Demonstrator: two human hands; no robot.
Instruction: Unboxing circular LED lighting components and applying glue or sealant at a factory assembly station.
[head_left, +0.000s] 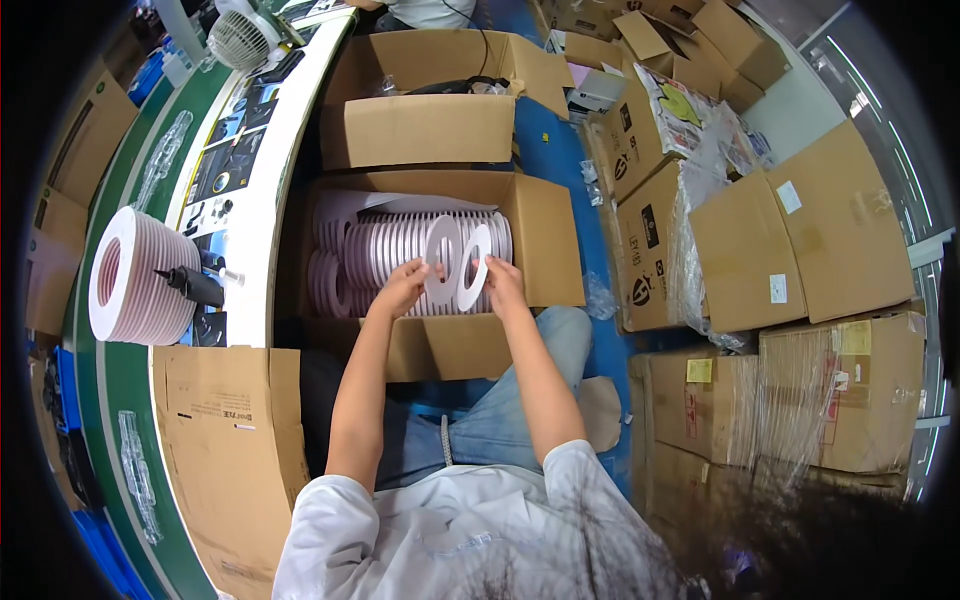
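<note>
Two rings (438,292) pinched, L hand (402,290) & R hand (505,284), over ctn (450,347) near bench (256,270), blue flr (548,155).

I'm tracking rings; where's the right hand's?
In the head view, the ring is near centre, above the open box, right of the other held ring.

Dark lettering (258,410) marks the carton (225,470) at the worktop's (258,230) near edge — and the stacked cartons (735,270) rightward bear black printed panels (650,226), white stickers (789,197), yellow labels (699,371).
</note>
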